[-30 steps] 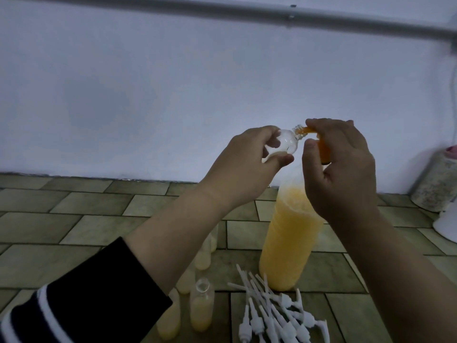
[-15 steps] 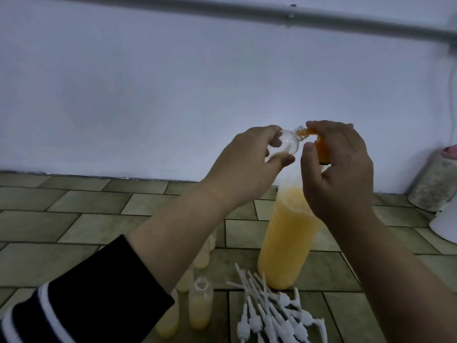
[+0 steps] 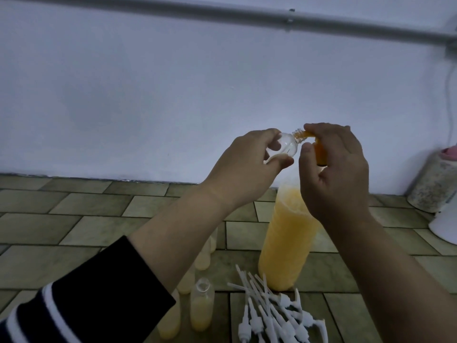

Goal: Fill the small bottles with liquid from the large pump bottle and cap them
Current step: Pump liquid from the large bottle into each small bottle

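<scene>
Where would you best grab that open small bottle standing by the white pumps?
Probably by its straight middle body, coming from the right front. The open bottle stands upright with its mouth uncovered, other small bottles crowd its left, and the pumps lie a little off to its right.

We see a dim, bluish, flat light — soft shadows only; the pipe (image 3: 222, 14) bows with wide-angle distortion, and the picture is slightly soft throughout.

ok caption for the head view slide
Left hand holds small clear plastic bottle at orange pump nozzle under right hand.
</scene>
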The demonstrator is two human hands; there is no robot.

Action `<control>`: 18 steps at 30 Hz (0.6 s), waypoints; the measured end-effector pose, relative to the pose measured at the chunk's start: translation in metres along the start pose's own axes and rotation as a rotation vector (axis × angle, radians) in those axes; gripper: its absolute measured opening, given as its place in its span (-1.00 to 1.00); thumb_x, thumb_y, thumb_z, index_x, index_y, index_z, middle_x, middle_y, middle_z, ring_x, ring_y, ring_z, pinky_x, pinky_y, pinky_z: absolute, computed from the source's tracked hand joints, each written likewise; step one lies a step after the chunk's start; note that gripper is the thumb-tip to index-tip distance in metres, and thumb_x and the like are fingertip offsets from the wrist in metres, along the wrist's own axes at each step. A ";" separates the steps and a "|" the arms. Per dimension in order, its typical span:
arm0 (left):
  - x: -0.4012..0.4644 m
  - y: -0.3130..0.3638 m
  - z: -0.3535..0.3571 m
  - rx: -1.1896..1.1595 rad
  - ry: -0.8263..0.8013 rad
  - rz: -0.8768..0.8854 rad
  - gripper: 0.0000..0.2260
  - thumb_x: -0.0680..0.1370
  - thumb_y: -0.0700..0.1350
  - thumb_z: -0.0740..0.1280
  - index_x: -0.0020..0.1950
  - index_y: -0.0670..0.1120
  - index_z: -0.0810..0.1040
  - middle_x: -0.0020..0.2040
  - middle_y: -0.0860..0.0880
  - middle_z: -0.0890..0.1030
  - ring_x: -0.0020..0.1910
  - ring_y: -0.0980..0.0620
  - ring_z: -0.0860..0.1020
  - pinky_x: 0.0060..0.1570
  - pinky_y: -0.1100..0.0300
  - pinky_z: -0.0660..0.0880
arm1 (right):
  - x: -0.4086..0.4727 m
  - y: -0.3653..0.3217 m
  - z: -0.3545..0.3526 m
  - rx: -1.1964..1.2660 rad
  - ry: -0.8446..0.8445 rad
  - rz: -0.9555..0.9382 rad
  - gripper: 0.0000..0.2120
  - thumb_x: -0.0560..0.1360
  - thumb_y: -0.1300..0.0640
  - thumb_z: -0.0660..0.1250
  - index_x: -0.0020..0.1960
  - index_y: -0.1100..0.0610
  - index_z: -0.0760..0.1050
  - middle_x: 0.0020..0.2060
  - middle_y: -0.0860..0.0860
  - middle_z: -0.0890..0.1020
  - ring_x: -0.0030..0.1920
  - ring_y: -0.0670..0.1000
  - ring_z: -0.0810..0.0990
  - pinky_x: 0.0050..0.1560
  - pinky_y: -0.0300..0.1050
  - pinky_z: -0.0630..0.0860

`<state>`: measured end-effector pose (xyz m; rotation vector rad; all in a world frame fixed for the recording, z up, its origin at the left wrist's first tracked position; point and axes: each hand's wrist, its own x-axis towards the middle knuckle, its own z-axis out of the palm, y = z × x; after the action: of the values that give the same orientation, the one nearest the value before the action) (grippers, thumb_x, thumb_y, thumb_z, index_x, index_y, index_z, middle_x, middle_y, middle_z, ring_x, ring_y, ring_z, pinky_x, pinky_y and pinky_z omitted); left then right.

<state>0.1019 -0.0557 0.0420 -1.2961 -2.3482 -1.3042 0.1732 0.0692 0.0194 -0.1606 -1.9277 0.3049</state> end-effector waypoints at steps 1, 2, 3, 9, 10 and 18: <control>0.001 0.001 -0.002 0.001 0.002 0.003 -0.62 0.55 0.05 0.30 0.35 0.01 0.42 0.17 0.10 0.54 0.00 0.14 0.51 0.00 0.23 0.48 | 0.002 -0.001 -0.002 -0.010 -0.008 -0.002 -0.61 0.54 0.00 0.08 0.20 0.18 0.51 0.10 0.07 0.59 0.16 0.01 0.48 0.38 0.01 0.30; 0.002 0.003 -0.003 0.000 0.006 0.009 -0.62 0.55 0.05 0.30 0.34 0.01 0.43 0.16 0.11 0.54 -0.01 0.14 0.51 -0.02 0.25 0.47 | 0.005 -0.003 -0.005 -0.016 -0.011 -0.007 -0.59 0.55 -0.02 0.07 0.20 0.18 0.51 0.11 0.07 0.59 0.17 0.01 0.48 0.40 -0.05 0.25; 0.003 0.004 -0.004 -0.004 0.009 0.014 -0.63 0.55 0.05 0.30 0.34 0.01 0.43 0.15 0.11 0.54 -0.02 0.15 0.51 -0.03 0.26 0.45 | 0.008 -0.004 -0.008 -0.015 -0.009 -0.012 -0.58 0.55 -0.03 0.06 0.20 0.18 0.51 0.11 0.06 0.59 0.17 0.01 0.48 0.40 -0.08 0.22; 0.003 0.007 -0.004 -0.018 0.022 0.027 -0.63 0.55 0.05 0.29 0.34 0.01 0.43 0.15 0.11 0.54 -0.01 0.15 0.51 -0.01 0.24 0.48 | 0.007 -0.003 -0.004 -0.025 0.044 -0.038 -0.63 0.54 0.02 0.12 0.19 0.21 0.50 0.09 0.10 0.58 0.15 0.04 0.47 0.30 0.05 0.36; 0.002 0.006 -0.002 -0.018 0.019 0.027 -0.64 0.55 0.04 0.29 0.34 0.01 0.43 0.16 0.10 0.54 -0.01 0.15 0.51 0.00 0.23 0.49 | 0.004 -0.001 -0.001 -0.018 0.060 -0.038 -0.65 0.54 0.04 0.14 0.18 0.22 0.50 0.07 0.10 0.58 0.14 0.04 0.47 0.29 0.05 0.38; 0.000 0.004 -0.004 0.015 0.003 0.014 -0.65 0.55 0.05 0.30 0.32 0.02 0.44 0.15 0.11 0.54 0.00 0.14 0.50 -0.02 0.25 0.47 | -0.001 -0.007 -0.002 0.000 0.028 0.010 -0.61 0.54 -0.01 0.09 0.19 0.19 0.50 0.09 0.07 0.58 0.14 0.00 0.45 0.34 -0.05 0.33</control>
<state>0.1046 -0.0576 0.0467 -1.3028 -2.3381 -1.2818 0.1756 0.0625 0.0211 -0.1734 -1.8998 0.3076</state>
